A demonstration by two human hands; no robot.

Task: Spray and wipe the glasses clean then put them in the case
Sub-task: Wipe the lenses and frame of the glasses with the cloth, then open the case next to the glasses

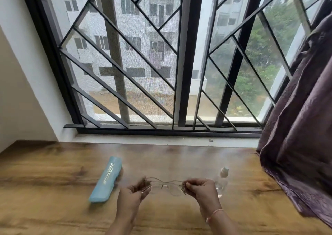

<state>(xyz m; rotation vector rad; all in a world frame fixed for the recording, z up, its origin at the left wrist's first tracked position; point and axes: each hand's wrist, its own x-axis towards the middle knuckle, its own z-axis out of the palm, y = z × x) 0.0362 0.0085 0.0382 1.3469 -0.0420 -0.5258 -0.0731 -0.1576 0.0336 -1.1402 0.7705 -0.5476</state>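
**A:** Why is the person holding the glasses (167, 186) that way?

**B:** The left hand (133, 193) is pinching one end of the clear frame and the right hand (201, 190) is pinching the other, likely so that no fingertip is smudging the lenses.

**A:** And the case?

**B:** The blue case (106, 179) is lying closed on the table (53, 190), just left of the left hand. The spray bottle (221, 181) is standing just beyond the right hand, in easy reach. The left fingers are blurring, so they're possibly holding a cloth too.

Light-blue case (106, 179) with gold lettering; clear-framed glasses (167, 185); brown wood-grain table (45, 181); dark purple curtain (301, 127)
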